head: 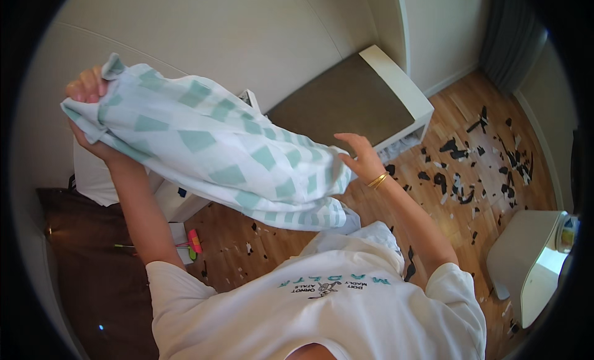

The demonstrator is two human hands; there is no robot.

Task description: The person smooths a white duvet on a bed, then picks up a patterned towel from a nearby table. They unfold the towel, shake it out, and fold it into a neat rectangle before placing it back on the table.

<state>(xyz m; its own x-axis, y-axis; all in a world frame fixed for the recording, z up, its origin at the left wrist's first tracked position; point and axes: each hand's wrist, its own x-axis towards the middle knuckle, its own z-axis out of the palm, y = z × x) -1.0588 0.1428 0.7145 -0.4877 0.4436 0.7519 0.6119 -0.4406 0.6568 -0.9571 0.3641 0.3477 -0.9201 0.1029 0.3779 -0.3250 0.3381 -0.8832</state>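
Note:
A white and pale green checked cloth stretches in long folds in front of me at chest height. My left hand grips its upper left end, with the fabric bunched around the fingers. Close to the other end is my right hand, with a gold bracelet at the wrist. Its thumb and fingers are spread beside the cloth's edge. The thumb is at or just against the fabric; I cannot tell which. The cloth's lower right folds hang near my white printed T-shirt.
Behind the cloth stands a low white piece of furniture with a brown top. Black and white scraps litter the wooden floor. A white chair-like object stands at right. A red and green broom-like tool is at lower left.

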